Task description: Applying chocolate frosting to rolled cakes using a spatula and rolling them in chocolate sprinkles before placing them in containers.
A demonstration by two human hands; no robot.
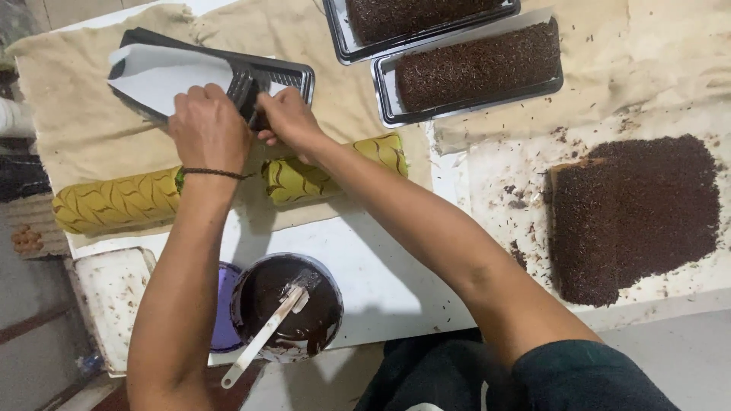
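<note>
Pinching the white paper liner (164,76) with both left hand (207,125) and right hand (288,118), seating it flat inside the far-left black tray (293,74), keeping edges square, going slowly.

top tray (343,38) cropped, roll cake (228,190) middle hidden

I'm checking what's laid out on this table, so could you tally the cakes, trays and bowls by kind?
Yellow patterned roll cakes: 2
Sprinkle-coated rolls in trays: 2
Black trays, counting the empty paper-lined tray at the hands: 3
Bowl of chocolate with a spatula: 1
Purple bowl: 1
Pile of chocolate sprinkles: 1
Total: 10
</note>
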